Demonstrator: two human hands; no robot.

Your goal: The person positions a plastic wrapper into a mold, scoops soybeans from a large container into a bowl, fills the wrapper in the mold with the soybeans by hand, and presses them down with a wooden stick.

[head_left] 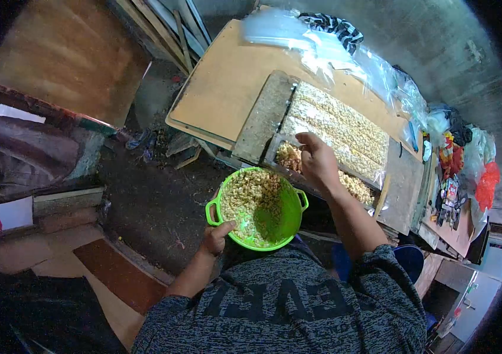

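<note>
A bright green basin with two side handles is held against my front, partly filled with pale, puffed, grain-like pieces. My left hand grips its left side by the handle, thumb over the rim. Above the near edge of a framed slab of pressed pale pieces, my right hand has its fingers bent in; what they hold, if anything, is hidden. Loose browner pieces fill the front strip of the frame on the left of this hand, and more loose pieces lie to its right.
The slab rests on a worn board on a tan tabletop. Clear plastic sheeting lies along the back. Plastic bags and small items crowd the right side. Dark floor extends to the left.
</note>
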